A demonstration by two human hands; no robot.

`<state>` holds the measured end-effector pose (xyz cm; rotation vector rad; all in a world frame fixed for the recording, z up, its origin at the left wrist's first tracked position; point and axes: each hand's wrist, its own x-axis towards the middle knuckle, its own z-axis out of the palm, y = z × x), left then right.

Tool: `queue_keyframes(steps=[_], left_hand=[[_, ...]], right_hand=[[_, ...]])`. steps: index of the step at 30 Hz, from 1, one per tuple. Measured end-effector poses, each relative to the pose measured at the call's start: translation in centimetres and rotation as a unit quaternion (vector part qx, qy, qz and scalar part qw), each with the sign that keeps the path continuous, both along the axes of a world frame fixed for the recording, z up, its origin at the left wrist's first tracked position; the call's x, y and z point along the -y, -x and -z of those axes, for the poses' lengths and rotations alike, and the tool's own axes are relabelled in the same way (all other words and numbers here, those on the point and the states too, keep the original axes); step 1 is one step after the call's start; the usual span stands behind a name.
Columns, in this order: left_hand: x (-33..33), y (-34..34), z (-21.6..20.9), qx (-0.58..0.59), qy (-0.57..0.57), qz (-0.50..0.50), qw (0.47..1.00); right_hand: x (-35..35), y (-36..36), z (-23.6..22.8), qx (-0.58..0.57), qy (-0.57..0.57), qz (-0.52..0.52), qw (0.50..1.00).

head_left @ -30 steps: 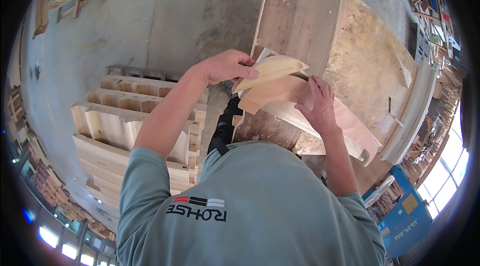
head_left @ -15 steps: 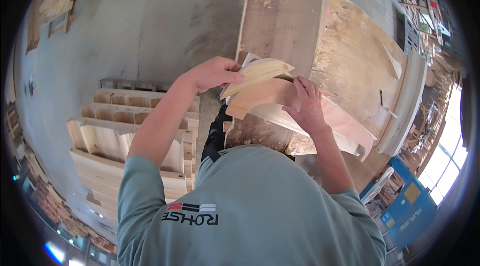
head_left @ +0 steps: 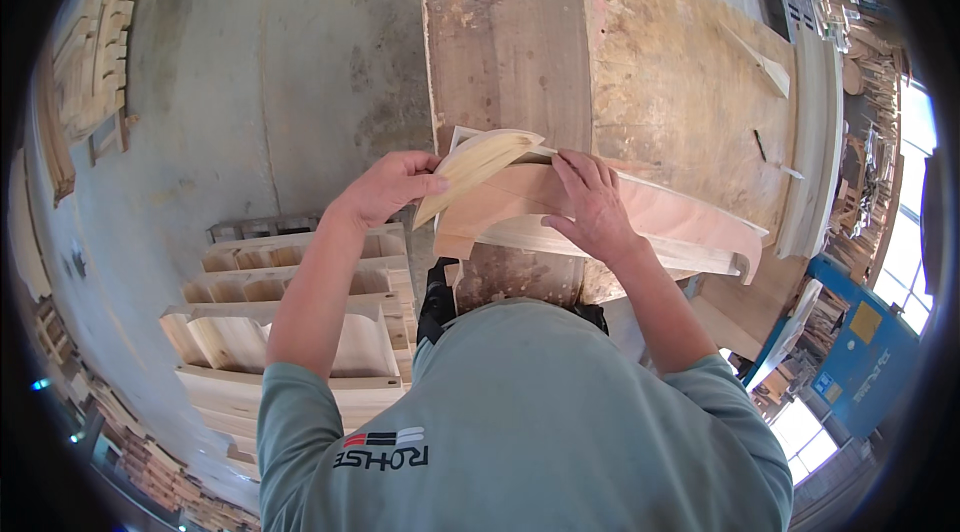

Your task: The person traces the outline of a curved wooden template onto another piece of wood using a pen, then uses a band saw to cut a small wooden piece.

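Observation:
My left hand pinches a crescent-shaped piece of pale wood at its left end, thumb on top. This piece lies slantwise over the left part of a long, curved pinkish plywood template. My right hand straddles the template near its middle, fingers curled over the far edge and thumb toward the near edge. Under the template shows a pale wooden board. The undersides of my right fingers are hidden.
The worn worktable carries a thin pointed offcut, a dark pen-like stick and long pale boards along its right side. Shaped wooden parts are stacked at my left. A blue machine stands at the right.
The view has shifted, so the table sits farther left and more of its far edge shows. Both hands keep their hold, and the crescent piece stays over the template.

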<state>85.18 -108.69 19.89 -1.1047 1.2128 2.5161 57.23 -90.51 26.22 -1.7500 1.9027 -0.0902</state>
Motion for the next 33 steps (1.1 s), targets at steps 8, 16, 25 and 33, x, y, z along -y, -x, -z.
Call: queue_keyframes(steps=[8, 16, 25, 33], left_hand=[[-0.9, -3.2, -0.4, 0.021, 0.011, -0.102, 0.995], [-2.3, -6.3, 0.2, -0.007, 0.030, -0.106, 0.994], [-1.7, -2.3, -0.4, 0.005, 0.032, -0.040, 0.999], [-1.4, -1.8, 0.3, -0.003, 0.034, -0.029, 0.999]], right_hand=[[0.0, -0.1, 0.5, 0.002, 0.014, 0.007, 1.000], [0.2, -0.1, 0.5, 0.005, 0.011, 0.008, 1.000], [0.2, -0.3, 0.4, 0.007, 0.015, 0.011, 1.000], [0.0, 0.0, 0.6, 0.014, 0.013, 0.016, 1.000]])
